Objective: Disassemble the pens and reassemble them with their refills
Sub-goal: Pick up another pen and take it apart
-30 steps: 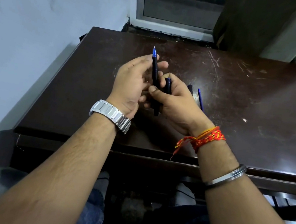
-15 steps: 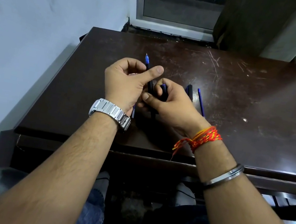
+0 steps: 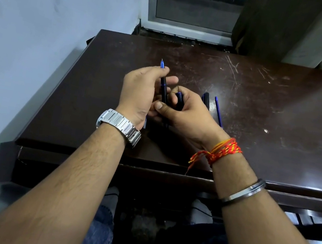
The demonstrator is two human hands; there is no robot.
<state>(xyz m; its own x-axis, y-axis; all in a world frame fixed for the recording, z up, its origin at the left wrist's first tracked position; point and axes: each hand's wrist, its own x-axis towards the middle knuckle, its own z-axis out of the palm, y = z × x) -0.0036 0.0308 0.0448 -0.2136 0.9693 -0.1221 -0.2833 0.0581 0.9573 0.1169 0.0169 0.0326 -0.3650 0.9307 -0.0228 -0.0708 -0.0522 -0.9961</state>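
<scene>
Scratched dark brown wood makes up the table [image 3: 263, 108], which stands against a pale blue wall [image 3: 33, 28] on the left. Above the middle of the table, the left hand [image 3: 139, 91], with a silver metal watch [image 3: 120, 125] on its wrist, has its fingers curled around a black pen with a blue tip [image 3: 164, 84]; the tip points toward the far edge. Touching it, the right hand [image 3: 188, 113] is closed on a dark ribbed pen piece [image 3: 179, 100]. Just right of that hand, a short black pen part [image 3: 206, 99] and a thin blue refill [image 3: 218, 109] lie side by side on the table. A red and yellow thread band [image 3: 223, 150] and a steel bangle [image 3: 243, 193] circle the right wrist.
</scene>
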